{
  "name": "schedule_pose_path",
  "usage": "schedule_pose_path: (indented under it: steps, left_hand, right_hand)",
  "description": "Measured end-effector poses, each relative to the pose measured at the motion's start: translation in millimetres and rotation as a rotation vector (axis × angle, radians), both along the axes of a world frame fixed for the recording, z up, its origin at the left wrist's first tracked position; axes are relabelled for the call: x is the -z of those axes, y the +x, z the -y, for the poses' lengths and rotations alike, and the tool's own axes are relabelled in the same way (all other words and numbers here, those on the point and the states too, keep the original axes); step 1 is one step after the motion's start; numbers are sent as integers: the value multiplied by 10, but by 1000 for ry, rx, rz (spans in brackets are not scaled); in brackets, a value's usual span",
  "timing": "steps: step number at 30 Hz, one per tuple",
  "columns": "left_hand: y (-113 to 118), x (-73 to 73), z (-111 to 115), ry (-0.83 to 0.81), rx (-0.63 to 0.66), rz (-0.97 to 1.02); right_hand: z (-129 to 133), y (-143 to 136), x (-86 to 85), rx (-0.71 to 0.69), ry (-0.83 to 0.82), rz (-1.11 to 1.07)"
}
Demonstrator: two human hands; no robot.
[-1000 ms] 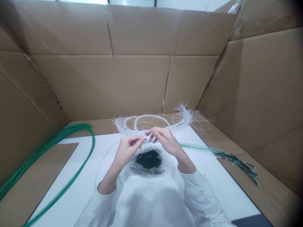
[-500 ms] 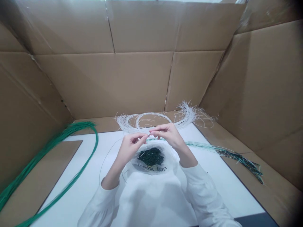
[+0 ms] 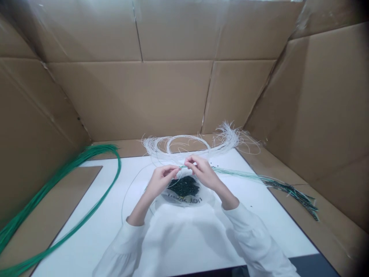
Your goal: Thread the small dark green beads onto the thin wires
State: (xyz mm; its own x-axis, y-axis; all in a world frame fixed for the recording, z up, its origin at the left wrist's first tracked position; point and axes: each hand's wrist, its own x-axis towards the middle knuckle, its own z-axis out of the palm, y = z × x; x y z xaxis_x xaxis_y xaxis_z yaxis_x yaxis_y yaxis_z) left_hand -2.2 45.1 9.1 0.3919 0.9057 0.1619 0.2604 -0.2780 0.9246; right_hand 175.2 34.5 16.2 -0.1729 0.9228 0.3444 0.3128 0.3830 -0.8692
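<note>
Thumb and fingertips of my left hand [image 3: 161,180] are pinched on a thin strand, which looks pale green at the fingertips. Just to its right, my right hand [image 3: 204,173] is also closed in a pinch, with the strand running across the small gap between them. A fine, pale loose line [image 3: 127,192] curves out to the left of my left hand. Below both hands lies an open white plastic bag [image 3: 207,198] with upside-down lettering, holding small dark green pieces [image 3: 184,187] that look like beads. The very tip of the strand is too small to make out.
Bundled white strands [image 3: 187,148] lie coiled at the back. A long green strand bundle [image 3: 86,221] arcs along the left. On the right, green strands with dark beaded ends [image 3: 300,196] stretch over the table edge. Tall cardboard walls [image 3: 173,100] enclose the white table [image 3: 95,223].
My right hand has drawn slightly away to the right, and the gap between my fingertips is wider, with greenish strand showing there. The view has shifted a little.
</note>
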Motion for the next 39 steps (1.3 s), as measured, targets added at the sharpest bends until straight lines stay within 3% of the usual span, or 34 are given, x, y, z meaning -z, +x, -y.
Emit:
schedule_pose_path:
  steps: [5,9,18,25,39]
  left_hand:
    - [-56,342,39,16,-105,-36]
    - [-31,413,160,72,-148,-53]
    - [41,488,232,72,-106,-105]
    - [41,583,176,131,-94,-133]
    - [47,598,141,141,-53,-3]
  right_hand:
    - [58,4,416,60,-170,-197]
    - [170,-22,590,42,-270,-287]
    - [221,-74,577,144,-317,-428]
    - [208,-123,655,126,-302,-468]
    - [190,-100,639,102,-306,-544]
